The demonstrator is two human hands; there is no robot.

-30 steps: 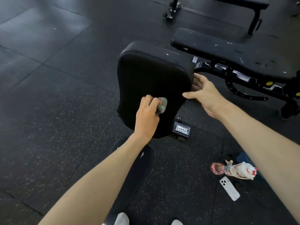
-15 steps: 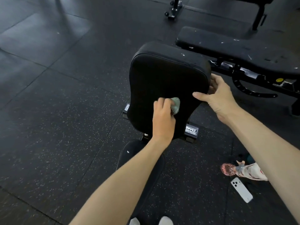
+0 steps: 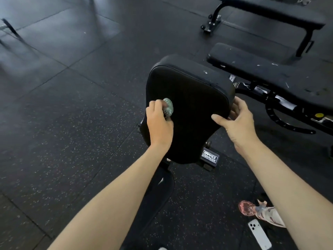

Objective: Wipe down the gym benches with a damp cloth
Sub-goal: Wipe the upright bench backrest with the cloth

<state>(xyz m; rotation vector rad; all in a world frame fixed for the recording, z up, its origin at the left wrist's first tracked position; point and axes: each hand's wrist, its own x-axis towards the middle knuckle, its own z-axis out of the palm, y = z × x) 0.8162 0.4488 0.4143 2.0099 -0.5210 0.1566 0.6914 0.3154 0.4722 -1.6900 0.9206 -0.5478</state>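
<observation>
1. Left hand, centre of frame: fingers curled tight round a balled-up pale green cloth, knuckles up.
2. Cloth pokes out past the fingertips and touches the left part of the black seat pad. A dark speckled bit shows under the fingers; can't tell what it is.
3. Right hand, right of centre: grasping the pad's right edge, thumb lying on the top face, other fingers wrapped behind the rim.
4. Seat pad is tilted, wide end toward upper frame, narrow end toward lower centre. Small white flecks near its upper right corner.
5. White-on-black "HAMMER STRENGTH" label sits on the frame just below the pad's narrow end.
6. Backrest pad of the same bench runs off to the right edge, scuffed with pale marks. Under it are the black metal frame, a curved notched adjuster and a yellow knob.
7. Second flat bench in the upper right, well apart, black legs on the floor.
8. Floor is dark speckled rubber tiles, seams visible, glare in the upper left.
9. Lower right on the floor: a spray bottle with a pink top lying on its side, partly hidden by the right forearm; a white phone just beside it, back side up.
10. Both forearms bare, coming in from the bottom edge.
</observation>
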